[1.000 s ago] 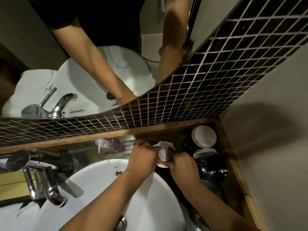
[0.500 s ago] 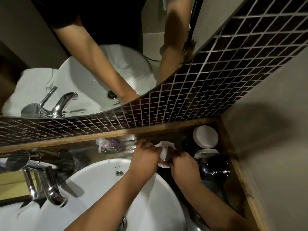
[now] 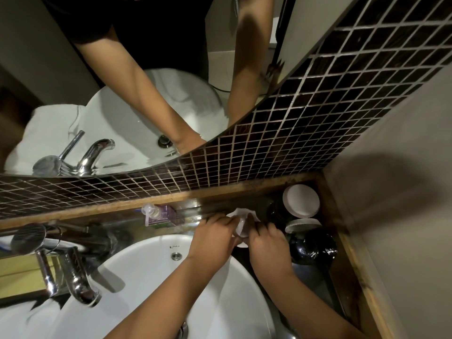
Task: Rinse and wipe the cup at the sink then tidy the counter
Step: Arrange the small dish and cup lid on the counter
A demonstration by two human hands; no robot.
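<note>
A small white cup (image 3: 241,227) sits between both my hands, just past the right rim of the white sink basin (image 3: 146,277). A crumpled white wipe (image 3: 244,212) sticks out above my fingers, against the cup. My left hand (image 3: 214,237) closes on the cup from the left. My right hand (image 3: 267,244) closes on it from the right. My fingers hide most of the cup, so I cannot tell which hand holds the wipe.
A chrome faucet (image 3: 78,282) stands at the basin's left. A clear soap dispenser (image 3: 156,214) lies along the back ledge. Dark jars, two with white lids (image 3: 300,199), crowd the right corner beside a wooden counter edge (image 3: 362,277). A mirror (image 3: 110,99) and dark mosaic tiles (image 3: 305,133) rise behind.
Both hands stay together on the cup at the same spot; the fingers shift slightly around it.
</note>
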